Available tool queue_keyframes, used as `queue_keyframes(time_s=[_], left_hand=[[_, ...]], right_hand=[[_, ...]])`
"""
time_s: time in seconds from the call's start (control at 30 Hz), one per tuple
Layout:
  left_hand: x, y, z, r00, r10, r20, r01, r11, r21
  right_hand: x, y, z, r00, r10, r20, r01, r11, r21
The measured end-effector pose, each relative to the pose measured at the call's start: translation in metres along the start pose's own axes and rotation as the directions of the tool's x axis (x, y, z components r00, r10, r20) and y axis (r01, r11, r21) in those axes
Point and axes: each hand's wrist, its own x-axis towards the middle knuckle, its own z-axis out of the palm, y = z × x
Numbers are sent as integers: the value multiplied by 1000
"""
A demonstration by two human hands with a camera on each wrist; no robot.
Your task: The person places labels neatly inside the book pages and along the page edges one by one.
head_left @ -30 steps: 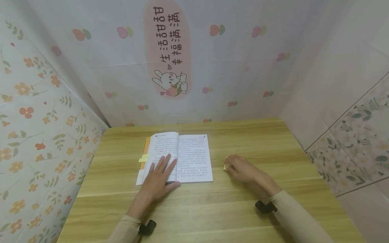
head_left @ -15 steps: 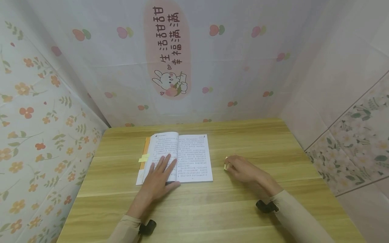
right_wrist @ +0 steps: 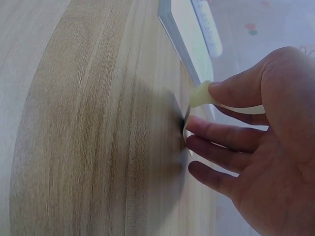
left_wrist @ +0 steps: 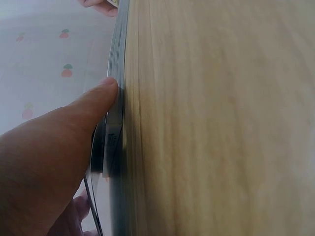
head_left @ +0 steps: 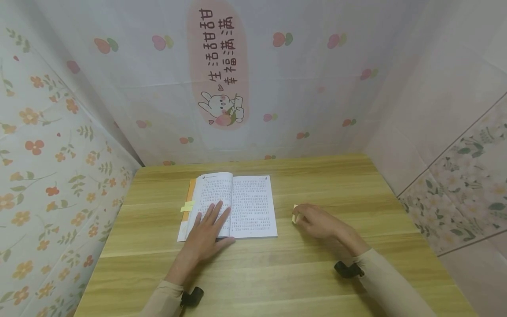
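Note:
An open book (head_left: 253,207) with printed pages lies left of the table's middle. My left hand (head_left: 207,233) rests on its left page with spread, straight fingers, and the thumb lies along the lower edge near the spine. In the left wrist view that thumb (left_wrist: 101,93) touches the book's edge. To the right of the book, my right hand (head_left: 318,221) pinches a pale yellow sticky note (right_wrist: 200,95) under the thumb, just above the tabletop. In the right wrist view the other fingers are lightly bent beside it. Its far part is partly hidden by the fingers.
Yellow sticky tabs (head_left: 188,206) stick out of the book's left edge, over an orange cover strip (head_left: 191,193). The wood-grain table (head_left: 269,281) meets a printed curtain (head_left: 301,101) at the back. Patterned sheets stand at both sides.
My right hand and wrist have shifted very slightly, with the sticky note still pinched. The left hand and the book have stayed in place.

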Motion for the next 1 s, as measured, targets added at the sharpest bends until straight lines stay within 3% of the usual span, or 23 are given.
queue_keyframes(time_s=[0.37, 0.67, 1.0], left_hand=[[-1, 0, 1, 1000, -1, -7, 1, 1000, -2], [0, -1, 2, 1000, 1, -19, -1, 1000, -2], [-1, -1, 2, 1000, 4, -18, -4, 1000, -15]], right_hand=[[-4, 0, -1, 998, 53, 23, -55, 996, 66], [-5, 3, 0, 999, 54, 7, -54, 995, 78], [-10, 9, 5, 994, 45, -102, -34, 994, 106]])
